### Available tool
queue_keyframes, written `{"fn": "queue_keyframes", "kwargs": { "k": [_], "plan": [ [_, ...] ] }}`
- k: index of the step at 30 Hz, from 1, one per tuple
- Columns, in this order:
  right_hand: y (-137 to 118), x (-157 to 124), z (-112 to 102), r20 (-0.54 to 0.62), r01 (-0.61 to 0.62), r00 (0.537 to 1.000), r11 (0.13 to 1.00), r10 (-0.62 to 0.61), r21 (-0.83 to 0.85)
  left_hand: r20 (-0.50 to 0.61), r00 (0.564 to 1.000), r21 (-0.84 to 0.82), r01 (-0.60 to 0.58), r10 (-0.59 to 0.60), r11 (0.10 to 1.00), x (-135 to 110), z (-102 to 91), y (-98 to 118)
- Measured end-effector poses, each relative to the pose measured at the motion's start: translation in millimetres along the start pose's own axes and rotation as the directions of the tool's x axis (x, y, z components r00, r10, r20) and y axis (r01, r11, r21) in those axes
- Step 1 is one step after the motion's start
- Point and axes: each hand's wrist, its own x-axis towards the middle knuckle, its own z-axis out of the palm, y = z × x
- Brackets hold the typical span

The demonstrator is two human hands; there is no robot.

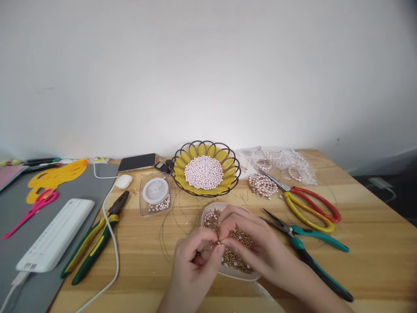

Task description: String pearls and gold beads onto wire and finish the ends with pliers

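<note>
My left hand (199,260) and my right hand (249,243) meet fingertip to fingertip over a white dish (239,274). Both are closed in a pinch at a tiny gold-coloured piece (219,242), too small to tell if it is a bead or wire. Below them, the dish holds gold beads (236,259) and pale pink pearl beads (211,216), partly covered by my hands. Behind the dish stands a yellow basket (178,174) with a black looped rim, holding many pearl beads (204,172). Thin wire (163,232) curls on the table left of the dish.
Right: long-nose pliers (291,230), red-and-yellow-handled scissors (288,190), a beaded coil (263,186) and plastic bags (286,163). Left: a clear box (142,204), combination pliers (110,217), a white cable (114,248), a power bank (57,234), pink scissors (35,209) and a phone (137,162).
</note>
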Motion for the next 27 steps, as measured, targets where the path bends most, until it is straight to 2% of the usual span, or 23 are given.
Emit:
{"fn": "queue_keyframes", "kwargs": {
  "k": [6, 13, 20, 27],
  "plan": [
    [2.3, -0.2, 0.0, 0.012, 0.041, 0.999, 0.996, -0.04, -0.074, 0.009, 0.998, 0.068, -0.062, 0.062, 0.996, 2.4, -0.9, 2.7],
    [1.9, 1.8, 3.0, -0.004, 0.072, 0.997, 0.986, -0.074, -0.151, -0.004, 0.999, 0.12, -0.053, 0.054, 0.991, 0.8, -1.6, 0.9],
    [2.7, -1.5, -0.9, -0.11, 0.065, 0.991, 0.989, -0.08, -0.134, -0.023, 0.999, 0.168, -0.032, 0.036, 0.985, -1.7, -3.5, 0.0],
    [4.3, -1.3, -3.5, -0.223, 0.008, 0.975, 0.999, -0.015, -0.033, -0.019, 1.0, 0.139, -0.01, 0.012, 0.99, -1.5, -2.6, 3.6]
  ]
}}
